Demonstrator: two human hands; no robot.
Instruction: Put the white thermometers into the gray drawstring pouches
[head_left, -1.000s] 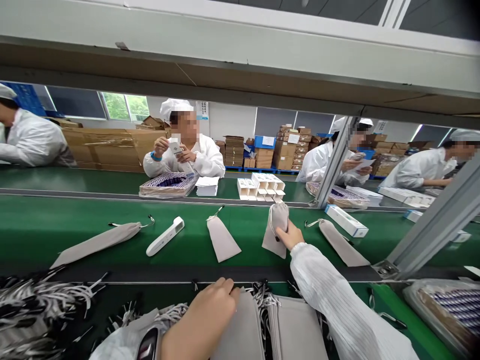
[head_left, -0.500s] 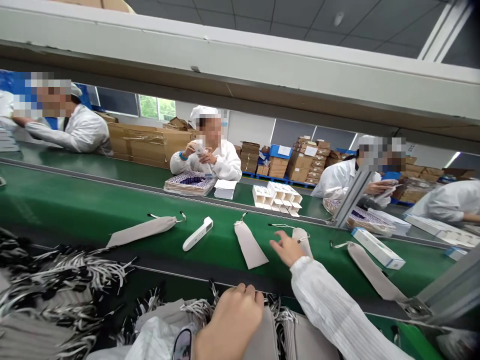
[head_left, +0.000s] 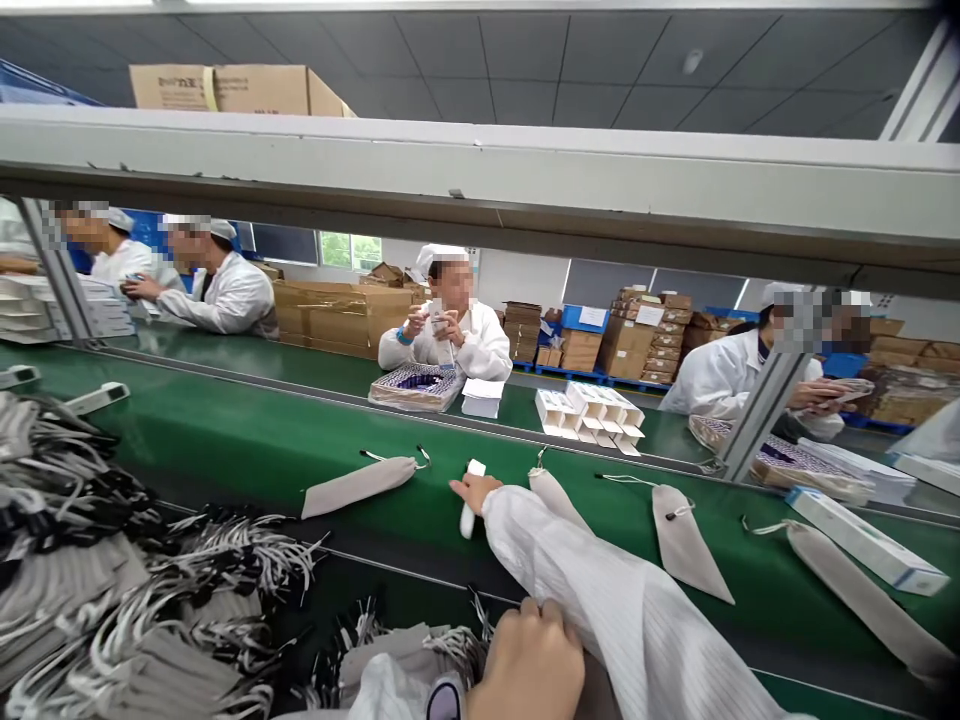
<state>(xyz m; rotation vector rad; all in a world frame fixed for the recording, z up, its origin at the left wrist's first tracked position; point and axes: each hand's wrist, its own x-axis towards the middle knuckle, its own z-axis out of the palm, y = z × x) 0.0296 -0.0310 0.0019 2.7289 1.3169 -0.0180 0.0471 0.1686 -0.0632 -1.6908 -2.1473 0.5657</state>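
Note:
My right hand point(head_left: 477, 492) reaches across the green conveyor belt point(head_left: 247, 430) with its fingers around a white handheld thermometer point(head_left: 468, 522). The device's ends show above and below the fingers. Beside it on the left lies a light grey drawstring pouch point(head_left: 360, 485); another grey pouch point(head_left: 556, 494) is partly covered by my right sleeve. Close to me, my left hand point(head_left: 534, 658) is closed, knuckles up, over the stacked grey pouches point(head_left: 405, 650). What its curled fingers hold is hidden.
More pouches point(head_left: 690, 545) and a white-and-blue carton point(head_left: 866, 540) lie to the right on the belt. Piled pouches with tangled cords point(head_left: 150, 620) fill the near left. A shelf beam point(head_left: 480, 185) spans overhead. Co-workers sit opposite, one point(head_left: 450, 330) behind open white boxes point(head_left: 589, 412).
My right hand has moved left from a pouch to the thermometer, which now points more nearly away from me. The view has shifted left and up. My left hand stays closed over the pouches.

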